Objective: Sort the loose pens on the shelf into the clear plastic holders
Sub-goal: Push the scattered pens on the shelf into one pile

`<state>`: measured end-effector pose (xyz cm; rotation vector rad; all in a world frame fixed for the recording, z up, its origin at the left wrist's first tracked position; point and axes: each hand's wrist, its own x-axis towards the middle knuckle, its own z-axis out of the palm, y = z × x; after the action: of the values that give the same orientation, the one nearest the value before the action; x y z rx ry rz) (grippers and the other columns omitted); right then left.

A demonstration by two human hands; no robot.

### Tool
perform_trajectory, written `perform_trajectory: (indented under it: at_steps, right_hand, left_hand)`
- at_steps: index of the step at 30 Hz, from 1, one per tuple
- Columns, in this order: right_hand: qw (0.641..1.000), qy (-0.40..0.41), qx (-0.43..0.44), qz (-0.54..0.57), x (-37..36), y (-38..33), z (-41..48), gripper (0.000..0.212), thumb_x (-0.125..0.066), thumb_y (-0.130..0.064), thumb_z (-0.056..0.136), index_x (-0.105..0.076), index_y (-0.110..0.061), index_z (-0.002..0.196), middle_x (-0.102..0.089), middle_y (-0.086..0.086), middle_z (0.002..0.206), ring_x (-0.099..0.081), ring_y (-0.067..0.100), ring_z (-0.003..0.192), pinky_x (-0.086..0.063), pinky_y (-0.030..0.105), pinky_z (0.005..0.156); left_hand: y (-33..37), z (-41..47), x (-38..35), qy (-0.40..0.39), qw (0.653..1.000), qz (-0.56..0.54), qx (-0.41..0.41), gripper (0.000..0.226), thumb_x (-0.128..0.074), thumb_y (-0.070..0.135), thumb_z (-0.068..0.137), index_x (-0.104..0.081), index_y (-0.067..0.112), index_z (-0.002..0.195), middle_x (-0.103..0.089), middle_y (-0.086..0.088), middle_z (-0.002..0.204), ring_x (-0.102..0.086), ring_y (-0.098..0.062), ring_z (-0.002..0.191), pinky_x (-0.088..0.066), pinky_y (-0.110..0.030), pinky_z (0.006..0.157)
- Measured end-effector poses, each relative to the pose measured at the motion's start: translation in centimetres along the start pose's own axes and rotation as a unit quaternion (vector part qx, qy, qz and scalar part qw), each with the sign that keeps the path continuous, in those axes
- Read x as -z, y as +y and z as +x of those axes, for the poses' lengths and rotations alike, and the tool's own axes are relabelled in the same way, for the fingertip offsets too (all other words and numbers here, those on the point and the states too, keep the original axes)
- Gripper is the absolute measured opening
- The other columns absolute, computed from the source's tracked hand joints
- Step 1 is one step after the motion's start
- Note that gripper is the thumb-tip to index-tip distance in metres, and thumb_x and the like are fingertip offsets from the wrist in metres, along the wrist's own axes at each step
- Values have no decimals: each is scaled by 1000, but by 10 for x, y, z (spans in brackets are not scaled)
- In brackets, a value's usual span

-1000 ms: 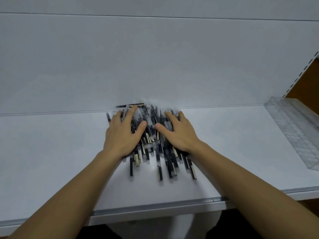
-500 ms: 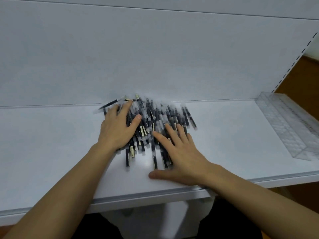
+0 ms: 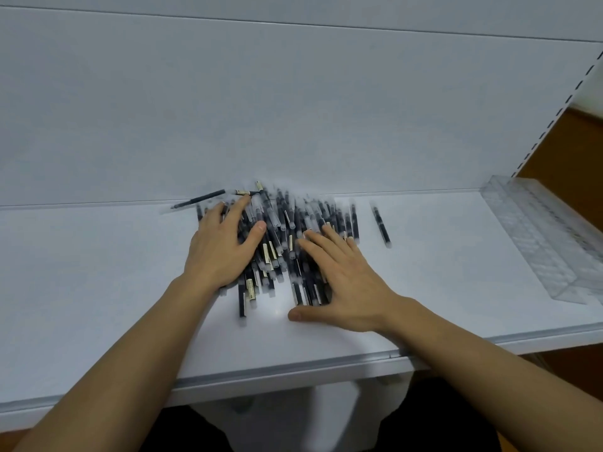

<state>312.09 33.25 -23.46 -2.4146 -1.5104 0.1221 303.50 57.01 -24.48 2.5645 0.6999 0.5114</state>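
A pile of several dark pens [image 3: 287, 223] with clear caps lies on the white shelf [image 3: 98, 288] against its back wall. My left hand [image 3: 225, 246] lies flat on the pile's left part, fingers spread and straight. My right hand [image 3: 342, 278] presses flat on the pile's right front, thumb stretched out on the shelf. One pen [image 3: 381, 227] lies apart to the right, and another pen [image 3: 199, 200] sticks out to the left by the wall. A clear plastic holder [image 3: 541, 236] stands at the shelf's right end.
The shelf's front edge [image 3: 293, 370] runs just below my forearms. A slotted upright [image 3: 561, 109] and a brown wall stand at the far right. Bare shelf surface stretches to the left of the pile and between the pile and the holder.
My right hand has slid back toward the front edge and spread the pens out. One pen has rolled off to the right. The view has shifted right, showing more of the holder.
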Motion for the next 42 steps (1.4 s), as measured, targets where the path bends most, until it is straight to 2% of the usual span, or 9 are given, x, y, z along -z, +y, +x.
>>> perform_trajectory:
  at_steps: [7, 11, 14, 18, 22, 28, 31, 35, 42]
  right_hand:
    - [990, 77, -63, 96, 13, 15, -3, 89, -25, -86, 89, -18, -35, 162, -11, -8, 171, -3, 13, 158, -15, 56, 127]
    - [976, 90, -179, 86, 25, 51, 16, 90, -27, -88, 85, -19, -39, 161, -5, 2, 172, 3, 28, 159, -6, 60, 126]
    - [965, 58, -241, 90, 24, 73, 34, 90, -31, -85, 89, -14, -36, 163, -5, 16, 171, 0, 38, 158, -8, 58, 126]
    - [969, 32, -213, 121, 14, 62, 53, 92, -33, -85, 89, -10, -36, 164, -5, 14, 172, -6, 34, 158, -11, 57, 127]
    - [974, 14, -180, 137, 7, 41, 65, 98, -36, -90, 83, -7, -41, 163, 0, 11, 172, -6, 34, 159, -11, 55, 126]
    - [975, 13, -167, 142, 1, 31, 71, 106, -45, -92, 77, -4, -44, 162, 6, 12, 172, 3, 35, 159, -9, 57, 127]
    - [976, 22, -171, 136, -3, 31, 72, 109, -46, -93, 74, -5, -44, 162, 5, 12, 172, 2, 35, 159, -10, 57, 127]
    - [976, 43, -168, 132, -5, 28, 75, 107, -45, -93, 76, -6, -43, 162, 3, 13, 172, 0, 35, 159, -8, 56, 127]
    - [977, 52, -166, 125, -12, 31, 74, 113, -32, -102, 67, -4, -47, 161, 4, 12, 172, -1, 35, 159, -8, 58, 127]
  left_hand:
    - [1, -2, 0, 1, 1000, -3, -3, 66, -33, 69, 96, -21, 43, 155, -25, -9, 163, -23, -32, 150, -31, -56, 116]
    - [0, -1, 0, -8, 1000, 0, 1, 78, -25, 81, 85, -21, 44, 154, -27, -10, 161, -25, -32, 149, -35, -59, 113]
    - [1, -1, 0, -12, 1000, 4, 5, 82, -23, 84, 81, -19, 45, 153, -26, -9, 162, -24, -31, 149, -35, -60, 113]
    - [3, -2, 1, -14, 1000, 4, 11, 84, -24, 85, 80, -20, 45, 154, -24, -10, 163, -20, -31, 151, -33, -60, 114]
    - [3, -1, 2, -10, 999, -47, 14, 84, -41, 82, 81, -21, 44, 154, -16, -9, 165, -11, -27, 154, -26, -58, 118]
    - [-3, 6, 14, -26, 995, -86, 53, 116, -59, 90, 63, -12, 39, 157, -2, 0, 167, -14, -29, 154, -27, -54, 120]
    - [-8, 15, 23, -39, 995, -72, 56, 128, -54, 97, 57, -6, 35, 158, 2, 0, 168, -11, -29, 154, -24, -53, 120]
    - [-24, 32, 30, -16, 997, -55, 48, 115, -21, 94, 74, -20, 17, 159, -12, -6, 167, -13, -27, 154, -20, -53, 122]
    - [-62, 50, 25, -24, 997, 45, 63, 83, -13, 75, 89, -43, 25, 147, -38, -6, 152, -36, -29, 141, -32, -59, 113]
